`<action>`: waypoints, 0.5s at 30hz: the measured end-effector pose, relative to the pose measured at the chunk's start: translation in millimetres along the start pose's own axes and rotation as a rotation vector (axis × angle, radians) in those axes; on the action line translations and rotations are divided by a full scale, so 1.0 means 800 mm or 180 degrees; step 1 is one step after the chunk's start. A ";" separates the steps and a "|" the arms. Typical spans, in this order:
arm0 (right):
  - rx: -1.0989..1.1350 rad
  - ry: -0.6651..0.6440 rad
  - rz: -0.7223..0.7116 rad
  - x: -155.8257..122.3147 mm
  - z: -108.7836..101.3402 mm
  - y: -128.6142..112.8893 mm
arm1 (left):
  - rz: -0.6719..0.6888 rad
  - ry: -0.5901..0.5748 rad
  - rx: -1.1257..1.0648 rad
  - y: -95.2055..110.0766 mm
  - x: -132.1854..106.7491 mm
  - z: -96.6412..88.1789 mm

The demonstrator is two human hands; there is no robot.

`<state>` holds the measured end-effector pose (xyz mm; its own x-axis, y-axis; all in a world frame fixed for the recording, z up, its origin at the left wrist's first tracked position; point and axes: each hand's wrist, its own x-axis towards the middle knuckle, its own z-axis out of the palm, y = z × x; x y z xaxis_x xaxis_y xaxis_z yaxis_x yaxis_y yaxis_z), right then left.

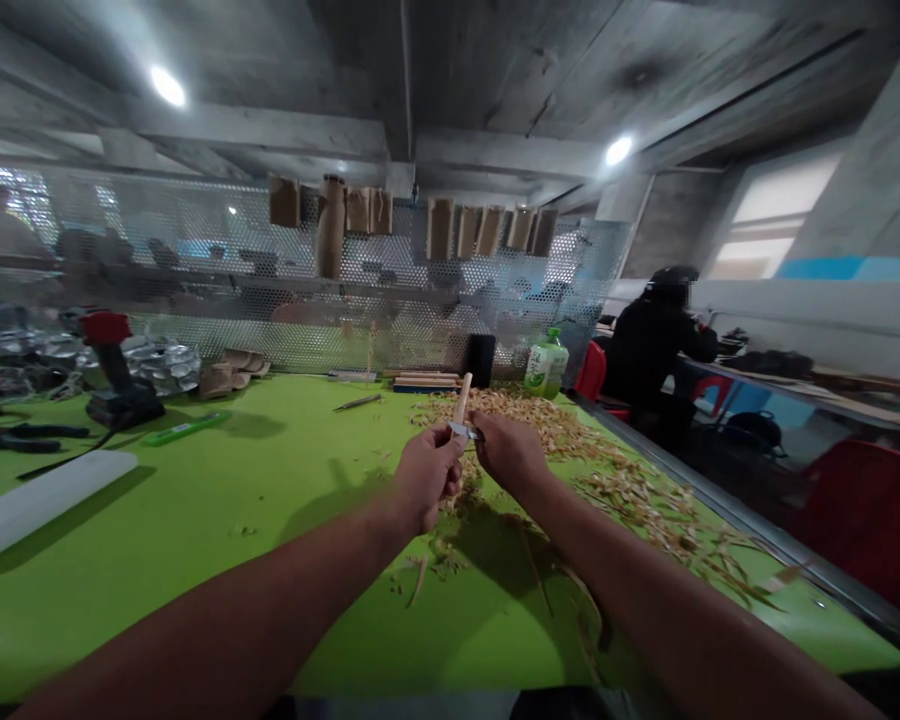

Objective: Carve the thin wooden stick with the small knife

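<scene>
In front of me, my left hand (429,470) is wrapped round a pale wooden stick (463,398) that points up and away. My right hand (511,450) is closed on a small knife, whose metal blade (465,431) lies across the stick by the left thumb. The knife's handle is mostly hidden in my right fist. Both hands are close together above the green tabletop (285,600). Curled wood shavings (570,425) are heaped behind and to the right of them.
A green-labelled bottle (546,365) and a dark upright block (481,358) stand by the perforated metal screen (307,330). On the left lie a cordless drill (116,365), pliers (34,434), a green cutter (187,428) and a white bar (52,500). A person (656,340) sits at the right.
</scene>
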<state>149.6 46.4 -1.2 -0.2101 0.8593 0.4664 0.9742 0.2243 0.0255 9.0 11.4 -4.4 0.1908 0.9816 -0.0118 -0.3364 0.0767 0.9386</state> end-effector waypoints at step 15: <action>-0.0166 -0.0019 0.0137 0.001 -0.002 0.000 | 0.0012 0.0064 0.0295 0.008 -0.010 0.005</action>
<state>149.9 46.4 0.3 -0.1682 0.8703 0.4628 0.9853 0.1630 0.0515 9.3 3.3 2.9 0.1709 0.9852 -0.0143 -0.2503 0.0574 0.9665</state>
